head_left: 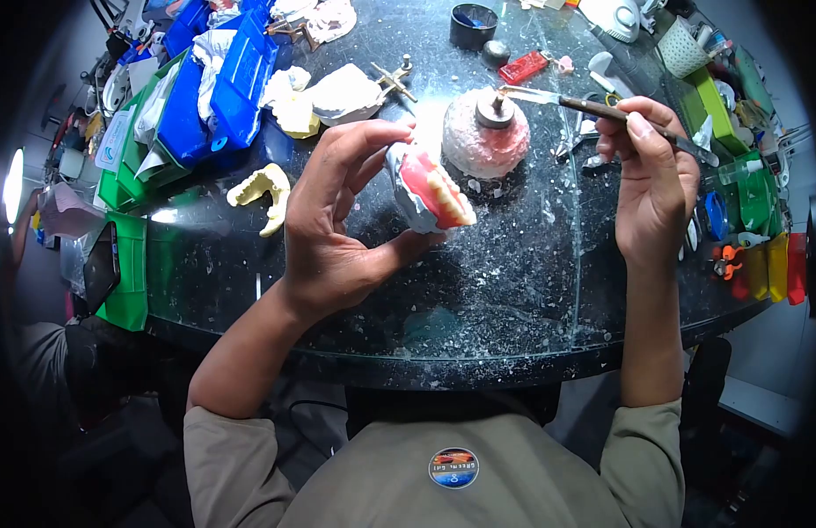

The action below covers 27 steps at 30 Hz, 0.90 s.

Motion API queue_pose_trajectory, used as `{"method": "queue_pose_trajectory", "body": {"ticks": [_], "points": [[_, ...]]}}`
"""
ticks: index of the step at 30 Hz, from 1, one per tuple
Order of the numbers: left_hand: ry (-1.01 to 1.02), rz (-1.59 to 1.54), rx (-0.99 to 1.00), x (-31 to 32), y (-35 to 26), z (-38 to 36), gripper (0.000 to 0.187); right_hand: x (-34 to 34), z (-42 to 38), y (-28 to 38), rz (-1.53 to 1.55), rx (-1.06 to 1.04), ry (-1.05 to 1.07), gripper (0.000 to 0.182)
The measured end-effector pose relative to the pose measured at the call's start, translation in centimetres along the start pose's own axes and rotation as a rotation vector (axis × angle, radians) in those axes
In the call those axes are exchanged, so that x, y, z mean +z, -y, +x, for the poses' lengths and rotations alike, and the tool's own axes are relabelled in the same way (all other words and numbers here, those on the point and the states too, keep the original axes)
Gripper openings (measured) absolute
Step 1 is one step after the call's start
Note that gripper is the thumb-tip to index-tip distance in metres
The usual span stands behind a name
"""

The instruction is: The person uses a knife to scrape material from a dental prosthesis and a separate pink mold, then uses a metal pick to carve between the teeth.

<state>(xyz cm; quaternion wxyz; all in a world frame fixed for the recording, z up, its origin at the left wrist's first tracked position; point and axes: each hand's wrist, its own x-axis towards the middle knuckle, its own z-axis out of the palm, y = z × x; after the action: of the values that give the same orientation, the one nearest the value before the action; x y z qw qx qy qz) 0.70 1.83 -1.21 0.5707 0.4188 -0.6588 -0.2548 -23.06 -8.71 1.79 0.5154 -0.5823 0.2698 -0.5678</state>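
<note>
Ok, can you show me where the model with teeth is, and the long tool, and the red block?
Model with teeth (425,189): head view, on its pink gum part.
Long tool (592,108): head view, on its dark handle.
Red block (524,67): head view, on its middle.

The head camera looks forward and down at the tabletop (531,255).

- A dental laboratory: pink-gummed denture (432,192) in the left hand (333,216)
- Wax knife (592,108) in the right hand (656,180)
- Spirit lamp (483,145) between the two hands
- U-shaped dental piece (274,192) just left of the left hand
- Debris-strewn bench (408,312) beneath both hands
</note>
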Motion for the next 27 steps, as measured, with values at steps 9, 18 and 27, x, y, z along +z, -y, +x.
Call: {"method": "queue_pose_trajectory", "body": {"ticks": [9, 18, 27], "points": [[0.057, 0.007, -0.040, -0.2, 0.0, -0.1, 0.075, -0.1, 0.1, -0.1, -0.008, -0.003, 0.008, 0.018], [-0.018, 0.168, 0.031, -0.3, 0.2, 0.1, 0.064, 1.5, -1.0, 1.4, 0.023, -0.016, 0.040, 0.020], [0.037, 0.254, 0.016, -0.5, -0.2, 0.1, 0.066, 3.6, -3.5, 2.9, -0.116, -0.042, 0.175, 0.023]]}}
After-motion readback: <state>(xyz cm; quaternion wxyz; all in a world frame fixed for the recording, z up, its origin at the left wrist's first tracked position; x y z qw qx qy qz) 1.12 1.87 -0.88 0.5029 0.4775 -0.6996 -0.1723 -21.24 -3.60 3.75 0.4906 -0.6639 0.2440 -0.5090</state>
